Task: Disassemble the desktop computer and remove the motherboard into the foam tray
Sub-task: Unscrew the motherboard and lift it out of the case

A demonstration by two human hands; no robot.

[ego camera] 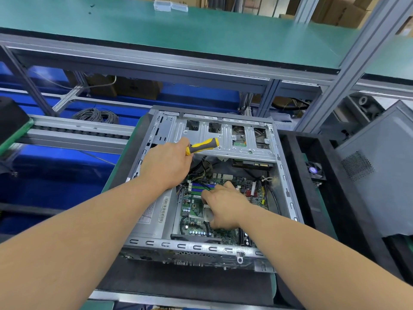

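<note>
Two hands reach into the open case (288, 191): left hand (166, 166) grips a yellow-black screwdriver (202, 146); right hand (225, 203), fingers curled, rests on the green motherboard (192, 209), its grasp hidden.

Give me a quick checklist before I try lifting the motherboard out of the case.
1. Case side open: ok.
2. Screwdriver out of the way: ok, gripped in left hand.
3. Right hand on motherboard: ok; grasp cannot tell.
4. Cables off the board: not ok, some cross its top edge.
5. Mounting screws out: cannot tell.
6. Foam tray within reach: ok, at the case's right.
</note>
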